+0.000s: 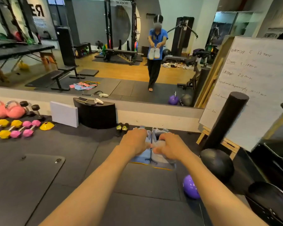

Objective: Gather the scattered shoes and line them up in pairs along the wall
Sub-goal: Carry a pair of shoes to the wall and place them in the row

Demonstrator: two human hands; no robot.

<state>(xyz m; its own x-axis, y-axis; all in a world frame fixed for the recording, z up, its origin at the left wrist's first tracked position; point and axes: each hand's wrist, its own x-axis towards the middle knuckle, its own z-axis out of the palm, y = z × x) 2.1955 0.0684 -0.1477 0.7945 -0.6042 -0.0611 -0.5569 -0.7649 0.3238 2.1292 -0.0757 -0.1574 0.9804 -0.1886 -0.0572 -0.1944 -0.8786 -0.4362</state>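
L hand (134,142), R hand (169,148) grip pale-blue sneakers (141,158) w/ yellow-edged soles

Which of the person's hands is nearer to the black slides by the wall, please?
Left. The left hand, gripping the left sneaker, is just right of the black slides; the right hand, gripping the right sneaker, is farther right.

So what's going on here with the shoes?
A person stands facing a mirrored wall, holding a pair of pale blue sneakers side by side above the dark floor mat. The left hand grips one shoe and the right hand grips the other. A pair of black slides sits at the foot of the wall, beside a black block. The mirror also shows more scattered shoes on the floor behind the person.
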